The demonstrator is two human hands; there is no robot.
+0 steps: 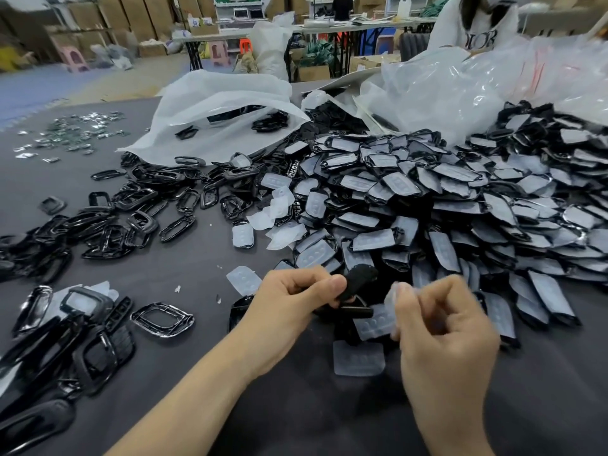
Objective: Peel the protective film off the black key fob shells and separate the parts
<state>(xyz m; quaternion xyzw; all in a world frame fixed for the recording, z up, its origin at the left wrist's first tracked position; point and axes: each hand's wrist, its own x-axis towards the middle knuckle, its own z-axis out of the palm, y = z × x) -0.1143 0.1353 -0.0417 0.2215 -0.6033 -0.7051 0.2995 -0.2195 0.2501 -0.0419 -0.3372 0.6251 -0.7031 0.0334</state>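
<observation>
We grip the black shell (358,279) in the left hand's (289,301) curled fingers, steadying it over the table (197,268). The right hand (441,327) pinches the film (375,324), apparently to peel it clear.

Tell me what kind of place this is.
Probably a small factory or packing workshop: a heap of film-covered key fob shells on the table, stacked cardboard boxes behind, and further work tables with another person standing there.
</observation>
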